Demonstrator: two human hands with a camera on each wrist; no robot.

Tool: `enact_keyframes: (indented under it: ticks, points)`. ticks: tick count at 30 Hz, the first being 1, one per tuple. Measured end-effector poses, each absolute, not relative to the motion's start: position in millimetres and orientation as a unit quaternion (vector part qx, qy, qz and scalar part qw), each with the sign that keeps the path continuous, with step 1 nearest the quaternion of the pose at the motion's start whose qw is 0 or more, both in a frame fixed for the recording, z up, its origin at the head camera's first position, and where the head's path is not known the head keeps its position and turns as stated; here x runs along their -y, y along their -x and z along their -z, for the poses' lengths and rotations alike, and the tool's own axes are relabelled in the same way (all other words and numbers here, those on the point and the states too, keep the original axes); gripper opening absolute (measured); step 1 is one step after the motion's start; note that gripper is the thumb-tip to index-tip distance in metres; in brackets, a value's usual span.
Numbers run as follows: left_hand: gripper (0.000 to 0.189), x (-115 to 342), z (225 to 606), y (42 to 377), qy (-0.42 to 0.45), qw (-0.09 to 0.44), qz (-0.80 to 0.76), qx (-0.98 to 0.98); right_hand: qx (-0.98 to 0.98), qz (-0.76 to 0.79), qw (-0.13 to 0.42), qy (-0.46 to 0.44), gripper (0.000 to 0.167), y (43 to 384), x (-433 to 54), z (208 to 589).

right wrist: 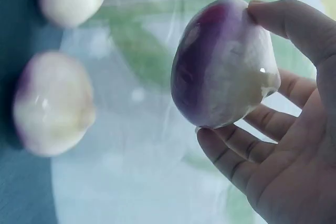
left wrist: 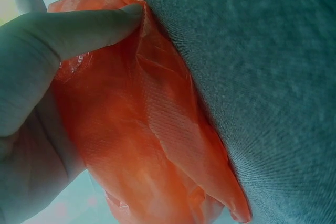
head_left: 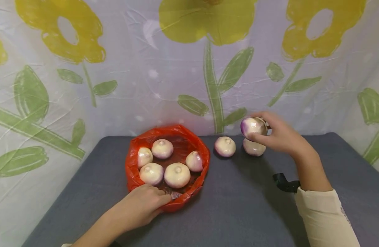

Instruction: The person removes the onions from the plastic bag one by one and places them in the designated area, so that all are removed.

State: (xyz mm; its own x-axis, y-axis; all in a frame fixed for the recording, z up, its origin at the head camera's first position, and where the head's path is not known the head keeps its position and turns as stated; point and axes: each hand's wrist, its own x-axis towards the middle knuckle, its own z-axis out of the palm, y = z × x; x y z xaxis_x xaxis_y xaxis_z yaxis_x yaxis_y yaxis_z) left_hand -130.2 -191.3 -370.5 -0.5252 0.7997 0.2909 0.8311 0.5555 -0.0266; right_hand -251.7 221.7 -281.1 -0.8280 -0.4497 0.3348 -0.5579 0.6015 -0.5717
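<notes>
My right hand holds a white-and-purple turnip up over the back right of the table. In the right wrist view, thumb and fingertips grip this glossy turnip from opposite sides. Below it sits one turnip, and another turnip lies just to its left. My left hand pinches the near rim of an open red plastic bag. Several turnips rest inside the bag. The left wrist view has the thumb lying along the red plastic.
A dark grey cloth-covered table carries everything. Right behind its back edge hangs a pale curtain printed with yellow flowers, folding round to both sides. A black strap piece juts from the right wrist.
</notes>
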Motion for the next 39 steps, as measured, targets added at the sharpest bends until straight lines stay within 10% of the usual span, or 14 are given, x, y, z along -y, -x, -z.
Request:
enact_keyframes:
  ticks: [39]
  points:
    - [0.027,192,371,130,0.471,0.135,0.062,0.870,0.957,-0.229,-0.026,-0.175,0.063,286,-300,341]
